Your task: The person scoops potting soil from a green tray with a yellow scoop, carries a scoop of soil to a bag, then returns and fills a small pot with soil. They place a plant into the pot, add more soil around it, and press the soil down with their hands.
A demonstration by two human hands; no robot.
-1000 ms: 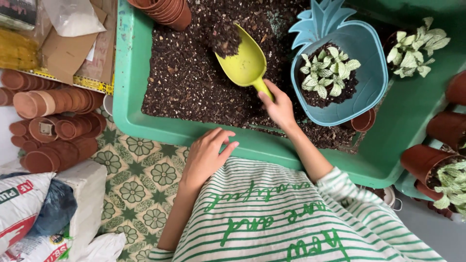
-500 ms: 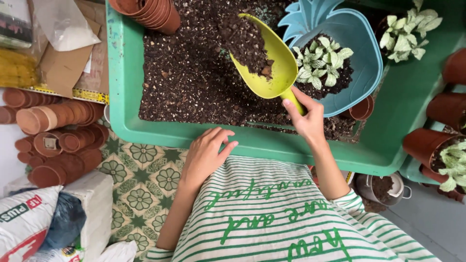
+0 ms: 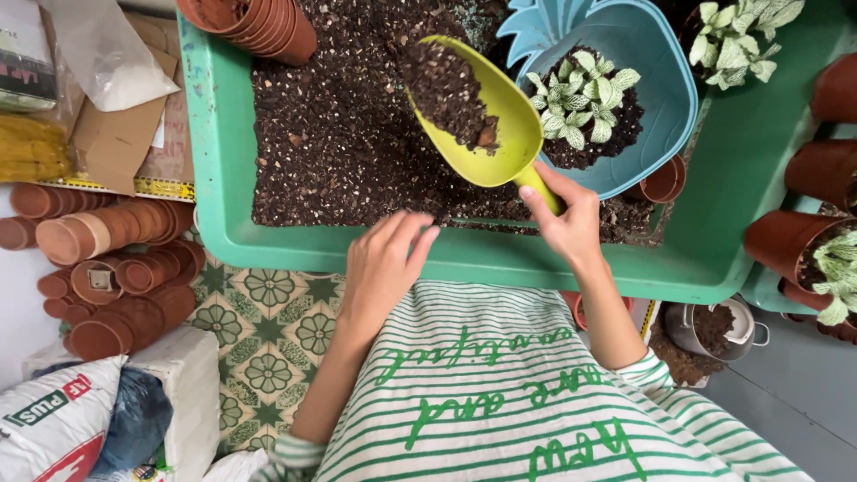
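Yellow-green scoop (image 3: 486, 125), heaped with soil, is clamped by its handle in the right hand (image 3: 567, 219) fingers over the green tray (image 3: 714, 259), beside the blue pot (image 3: 661, 98); keeping it level should prevent spills, while the left hand (image 3: 384, 268) rests fingers apart on the tray's near edge.

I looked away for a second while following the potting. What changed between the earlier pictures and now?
The right hand lifted the yellow-green scoop out of the soil, loaded, and carried it toward the blue pineapple-shaped pot. The left hand stayed resting on the green tray's rim; the pot and its plant did not move.
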